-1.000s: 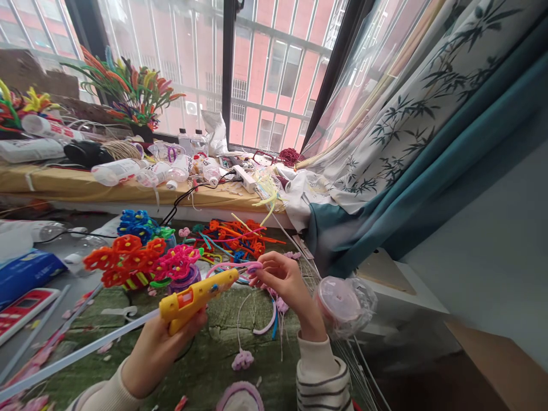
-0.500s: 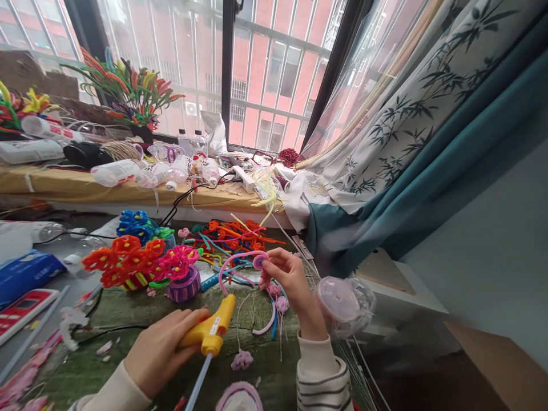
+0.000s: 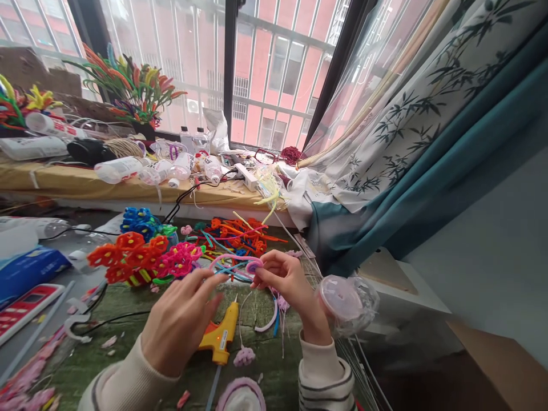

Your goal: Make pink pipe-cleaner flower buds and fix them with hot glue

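Observation:
My right hand (image 3: 286, 281) pinches a pink and purple pipe cleaner coil (image 3: 253, 266) between thumb and fingertips. From the coil a loose pink length arcs leftward, its far end passing behind my left fingers. My left hand (image 3: 184, 317) hovers over the table with fingers apart and slightly blurred, close to that loose length; I see nothing held in it. Below lies a yellow glue gun (image 3: 222, 337) with a clear glue stick in its back, a small light glowing on it. Beside the gun is a small lilac flower (image 3: 244, 357) on a thin stem.
Pipe cleaner flowers in orange (image 3: 131, 251), pink (image 3: 180, 260) and blue (image 3: 140, 222) stand at the left. Behind my hands lies a pile of orange stems (image 3: 240, 234). A clear plastic tub (image 3: 340, 298) sits at the right, a pink-rimmed round piece (image 3: 241, 385) in front.
My left hand has let go of the glue gun, which now lies on the table, and has moved up toward the pipe cleaner. My right hand keeps its pinch on the coil.

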Demonstrator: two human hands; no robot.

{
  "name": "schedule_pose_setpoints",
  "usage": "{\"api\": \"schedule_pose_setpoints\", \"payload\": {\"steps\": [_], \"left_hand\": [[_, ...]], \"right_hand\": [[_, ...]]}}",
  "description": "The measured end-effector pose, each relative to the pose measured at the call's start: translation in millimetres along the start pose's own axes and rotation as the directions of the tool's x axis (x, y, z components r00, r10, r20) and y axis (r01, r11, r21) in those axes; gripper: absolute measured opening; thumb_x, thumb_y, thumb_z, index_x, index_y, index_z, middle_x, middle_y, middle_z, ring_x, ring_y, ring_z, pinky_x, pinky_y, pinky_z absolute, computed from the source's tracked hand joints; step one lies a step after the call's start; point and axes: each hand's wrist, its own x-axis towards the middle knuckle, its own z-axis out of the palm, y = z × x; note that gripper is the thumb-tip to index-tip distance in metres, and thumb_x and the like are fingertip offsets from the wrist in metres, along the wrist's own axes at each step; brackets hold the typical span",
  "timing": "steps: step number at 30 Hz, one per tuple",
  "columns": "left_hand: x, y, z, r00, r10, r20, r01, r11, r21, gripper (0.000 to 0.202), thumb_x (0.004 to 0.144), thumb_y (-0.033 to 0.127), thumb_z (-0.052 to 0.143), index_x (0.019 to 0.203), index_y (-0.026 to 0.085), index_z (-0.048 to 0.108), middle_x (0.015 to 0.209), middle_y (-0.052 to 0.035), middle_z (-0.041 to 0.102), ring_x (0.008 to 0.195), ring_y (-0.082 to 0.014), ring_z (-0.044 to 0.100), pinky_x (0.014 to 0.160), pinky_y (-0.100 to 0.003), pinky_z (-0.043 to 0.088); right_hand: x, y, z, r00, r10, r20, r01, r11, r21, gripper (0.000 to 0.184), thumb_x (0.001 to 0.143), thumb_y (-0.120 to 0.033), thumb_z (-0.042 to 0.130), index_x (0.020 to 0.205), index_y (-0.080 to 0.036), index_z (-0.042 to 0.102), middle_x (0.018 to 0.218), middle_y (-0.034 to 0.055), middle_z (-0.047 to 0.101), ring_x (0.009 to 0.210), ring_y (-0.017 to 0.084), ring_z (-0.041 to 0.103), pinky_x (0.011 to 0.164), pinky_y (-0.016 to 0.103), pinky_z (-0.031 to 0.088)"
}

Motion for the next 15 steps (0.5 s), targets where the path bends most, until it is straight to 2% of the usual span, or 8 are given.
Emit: {"api": "schedule_pose_setpoints", "payload": {"steps": [1,2,6,11,15], "left_hand": [[12.9,1.1,-3.9,0.997,-0.014,-0.077,0.012,1.000,-0.026,0.027,0.097,0.029,0.045,0.115,0.019,0.063,0.104,-0.0084,0.068,0.089,-0.0205,0.067,0.080,-0.030,0.048],[24.9,2.1,-6.4,0.994,-0.024,-0.107,0.018,0.999,-0.051,0.028,0.098,0.031,0.044,0.116,0.018,0.061,0.105,-0.0092,0.067,0.092,-0.0205,0.067,0.080,-0.029,0.049],[55.5,2.6,-3.5,0.997,-0.003,-0.074,-0.013,0.977,-0.213,0.025,0.097,0.033,0.045,0.099,0.019,0.066,0.095,-0.0057,0.069,0.084,-0.0176,0.067,0.073,-0.025,0.050],[63.2,-0.2,5.8,0.999,-0.046,-0.026,0.032,0.920,-0.391,0.020,0.093,0.028,0.051,0.084,0.019,0.067,0.078,-0.0006,0.067,0.060,-0.0102,0.058,0.058,-0.021,0.045],[66.5,2.8,5.2,0.995,-0.094,-0.015,0.078,0.901,-0.427,0.020,0.091,0.029,0.054,0.080,0.018,0.067,0.070,0.0005,0.066,0.055,-0.0093,0.055,0.056,-0.020,0.043]], "right_hand": [[-0.5,-0.4,1.2,1.000,0.002,0.010,-0.002,1.000,-0.012,0.029,0.074,-0.038,0.079,0.081,-0.017,0.062,0.067,0.0007,0.070,0.059,0.015,0.069,0.055,0.022,0.053],[-1.0,-0.7,2.1,1.000,0.003,0.017,-0.003,1.000,-0.021,0.029,0.074,-0.038,0.079,0.080,-0.017,0.062,0.067,0.0008,0.070,0.060,0.015,0.069,0.055,0.022,0.053],[-1.7,-2.1,3.3,1.000,-0.013,0.006,0.013,1.000,-0.027,0.028,0.074,-0.038,0.079,0.080,-0.016,0.062,0.066,0.0003,0.069,0.059,0.013,0.068,0.054,0.021,0.053],[-1.4,-2.2,1.3,0.999,-0.039,-0.037,0.039,0.999,0.001,0.027,0.075,-0.038,0.079,0.081,-0.016,0.063,0.064,-0.0001,0.070,0.056,0.013,0.067,0.053,0.021,0.053],[-1.1,-1.1,1.4,0.997,-0.038,-0.069,0.040,0.999,0.027,0.027,0.076,-0.038,0.078,0.083,-0.017,0.063,0.067,0.0014,0.073,0.060,0.015,0.070,0.057,0.024,0.057]]}}
